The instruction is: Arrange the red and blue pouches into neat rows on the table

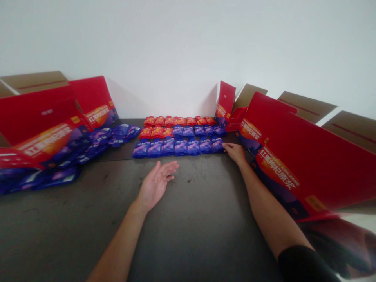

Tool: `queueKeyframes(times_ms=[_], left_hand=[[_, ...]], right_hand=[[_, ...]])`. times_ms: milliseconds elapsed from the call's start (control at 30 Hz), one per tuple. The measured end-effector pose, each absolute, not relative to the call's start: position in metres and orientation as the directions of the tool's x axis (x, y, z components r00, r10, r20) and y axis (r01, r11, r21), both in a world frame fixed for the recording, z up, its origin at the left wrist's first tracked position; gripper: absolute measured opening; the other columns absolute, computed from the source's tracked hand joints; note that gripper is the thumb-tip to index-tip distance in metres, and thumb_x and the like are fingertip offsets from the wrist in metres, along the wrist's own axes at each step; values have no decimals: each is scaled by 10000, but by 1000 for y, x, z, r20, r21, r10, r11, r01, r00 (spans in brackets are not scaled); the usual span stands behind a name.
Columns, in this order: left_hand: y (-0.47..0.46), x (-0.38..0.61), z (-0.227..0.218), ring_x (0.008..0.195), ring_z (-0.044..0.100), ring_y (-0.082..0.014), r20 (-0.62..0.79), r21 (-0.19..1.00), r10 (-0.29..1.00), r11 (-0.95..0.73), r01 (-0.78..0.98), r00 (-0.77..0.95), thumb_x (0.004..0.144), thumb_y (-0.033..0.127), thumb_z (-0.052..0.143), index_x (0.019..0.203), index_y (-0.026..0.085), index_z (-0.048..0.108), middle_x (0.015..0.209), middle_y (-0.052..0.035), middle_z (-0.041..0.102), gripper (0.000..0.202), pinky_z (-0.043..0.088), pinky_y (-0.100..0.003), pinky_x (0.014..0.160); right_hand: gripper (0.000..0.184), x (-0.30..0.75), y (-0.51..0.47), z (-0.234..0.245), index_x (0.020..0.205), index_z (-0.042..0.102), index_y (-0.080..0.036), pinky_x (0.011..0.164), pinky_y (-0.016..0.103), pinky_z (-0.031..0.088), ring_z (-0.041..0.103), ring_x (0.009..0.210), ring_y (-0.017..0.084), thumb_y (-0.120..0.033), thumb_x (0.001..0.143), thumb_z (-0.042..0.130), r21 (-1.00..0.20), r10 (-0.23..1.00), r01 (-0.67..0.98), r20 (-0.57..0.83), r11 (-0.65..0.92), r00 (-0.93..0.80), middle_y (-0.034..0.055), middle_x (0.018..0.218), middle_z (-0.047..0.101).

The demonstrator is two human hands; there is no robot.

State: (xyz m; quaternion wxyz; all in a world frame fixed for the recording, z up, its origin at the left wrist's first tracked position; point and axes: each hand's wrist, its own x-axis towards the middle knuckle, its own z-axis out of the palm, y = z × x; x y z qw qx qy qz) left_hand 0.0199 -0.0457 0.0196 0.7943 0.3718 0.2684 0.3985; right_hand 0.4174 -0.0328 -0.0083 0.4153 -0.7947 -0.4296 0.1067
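Note:
My right hand (pixel 235 152) reaches to the right end of the front row, its fingers closed at the right edge of the last purple pouch (pixel 217 144). My left hand (pixel 158 184) is open, palm turned inward, over the dark table just in front of that row, holding nothing. The front row is several purple pouches (pixel 181 147) side by side. Behind it, the middle row has red pouches (pixel 156 132) on the left and purple ones (pixel 188 131) on the right. A back row of red pouches (pixel 179 121) lies nearest the wall.
On the left, open red cartons (pixel 49 121) stand beside a loose heap of purple pouches (pixel 96 143). More open red cartons (pixel 279 145) line the right side, close to my right forearm. A white wall (pixel 176 51) rises behind the dark table (pixel 188 219).

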Motion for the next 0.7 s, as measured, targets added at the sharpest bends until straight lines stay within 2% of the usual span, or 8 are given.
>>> queueKeyframes(times_ms=[167,333,433,533,700], left_hand=[[-46,20,20,1190,570,-258,-134,801,826,415,-431,547,990,528,429,1183,124,740,1283,-158,680,545,428,-313,928],[-46,19,20,1205,558,-262,-132,808,825,411,-422,550,988,535,429,1177,130,741,1287,-155,676,545,421,-319,943],[-47,20,22,1194,563,-263,-136,812,828,408,-417,544,992,527,421,1170,134,744,1272,-154,682,539,421,-324,943],[-47,20,23,1188,565,-258,-138,814,828,408,-415,543,995,522,417,1171,133,743,1259,-150,689,537,419,-325,943],[-48,20,22,1166,576,-249,-128,813,827,403,-419,548,998,513,421,1173,130,739,1252,-150,694,528,418,-325,943]], right_hand=[[484,411,-39,0,1100,791,-175,769,264,490,737,873,225,-564,933,555,-652,770,679,223,-339,598,72,815,780],[526,410,-41,2,1118,791,-182,843,291,486,711,1046,273,-595,948,513,-547,755,743,277,-384,594,115,1046,778],[523,409,-41,3,1133,786,-169,851,292,483,704,1069,279,-578,955,513,-521,761,764,292,-381,579,127,1083,769],[484,408,-42,3,1120,790,-165,824,281,482,716,1025,265,-539,956,529,-524,771,774,303,-356,560,110,1029,781],[433,407,-41,3,1065,806,-171,763,264,475,733,912,236,-498,953,545,-559,772,755,290,-344,566,69,829,783]])
